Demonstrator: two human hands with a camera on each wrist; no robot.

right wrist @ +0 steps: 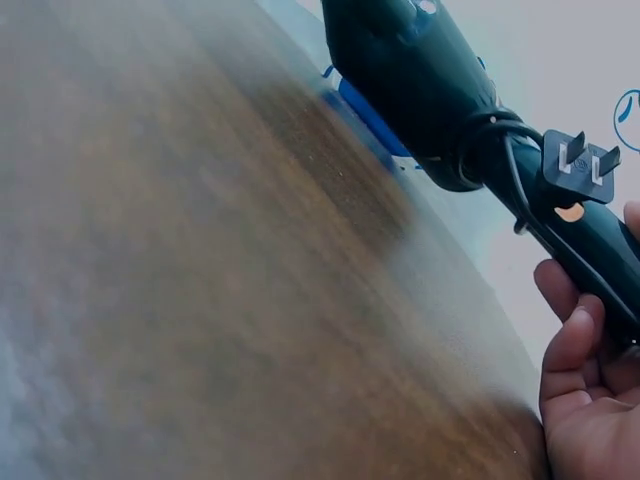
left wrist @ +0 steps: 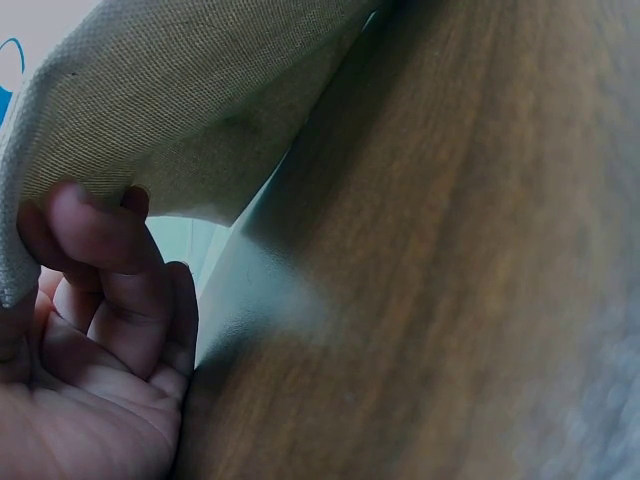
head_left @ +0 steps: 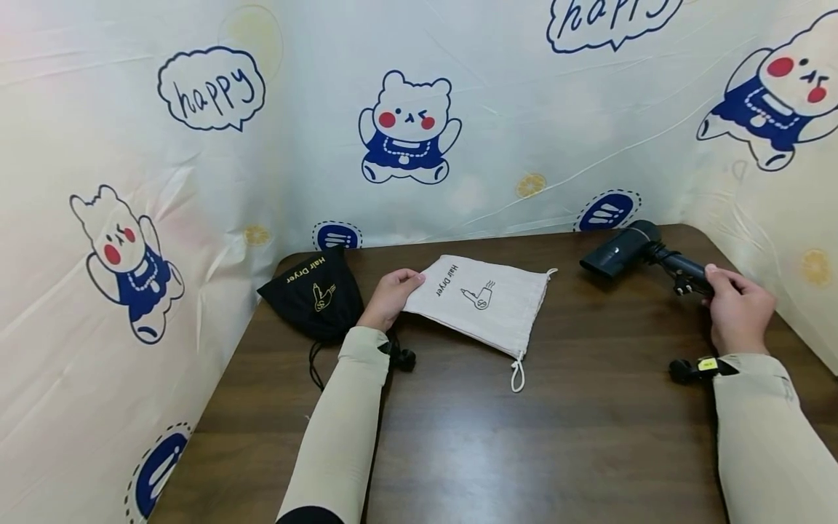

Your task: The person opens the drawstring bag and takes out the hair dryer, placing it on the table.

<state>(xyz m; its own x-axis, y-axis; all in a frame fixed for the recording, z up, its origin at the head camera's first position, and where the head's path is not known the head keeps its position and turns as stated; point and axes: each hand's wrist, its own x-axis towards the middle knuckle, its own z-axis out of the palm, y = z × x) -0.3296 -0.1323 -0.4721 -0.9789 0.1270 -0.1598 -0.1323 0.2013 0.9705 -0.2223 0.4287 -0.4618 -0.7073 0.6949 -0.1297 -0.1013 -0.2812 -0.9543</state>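
In the head view my left hand (head_left: 390, 297) pinches one corner of a white drawstring bag (head_left: 481, 298) printed "Hair Dryer". Its cord loop hangs at the opposite, right end. The left wrist view shows the bag's cloth (left wrist: 180, 110) raised off the table at that corner, thumb on one side and fingers beneath. On the right, my right hand (head_left: 743, 306) grips the handle of a dark hair dryer (head_left: 622, 251). The cord is wound about the handle, and a two-pin plug (right wrist: 580, 165) sticks out from it in the right wrist view.
A black drawstring bag (head_left: 314, 295), also printed "Hair Dryer", lies just left of my left hand, its cords trailing toward me. All of this is on a brown wooden table (head_left: 524, 451). A patterned cloth curtain (head_left: 497, 145) borders the table's back and sides.
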